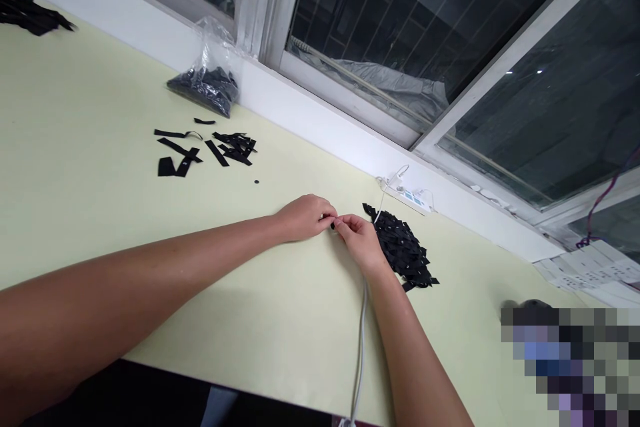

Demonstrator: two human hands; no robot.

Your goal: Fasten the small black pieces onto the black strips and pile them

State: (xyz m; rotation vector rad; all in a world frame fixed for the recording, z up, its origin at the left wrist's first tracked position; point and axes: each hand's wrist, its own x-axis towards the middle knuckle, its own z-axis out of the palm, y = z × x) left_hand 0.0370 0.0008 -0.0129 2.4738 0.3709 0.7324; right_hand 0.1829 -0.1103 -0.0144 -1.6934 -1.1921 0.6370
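Observation:
My left hand [306, 217] and my right hand [359, 238] meet over the middle of the table, fingertips touching. Both are closed in a pinch around a small black strip [333, 226], mostly hidden by the fingers. Just right of my right hand lies a heap of short black strips [403, 250], some with small pale marks. Farther off, beyond my left hand, several loose black strips [237, 147] are scattered, and a tiny dark disc [257, 181] lies apart from them.
A clear plastic bag [207, 83] with dark contents leans near the window wall. A power strip [413, 199] sits behind the heap. A grey-white cable [362, 347] runs under my right forearm. Black material [30, 13] lies far left, white boxes [590, 263] at right. The lower right corner is pixelated.

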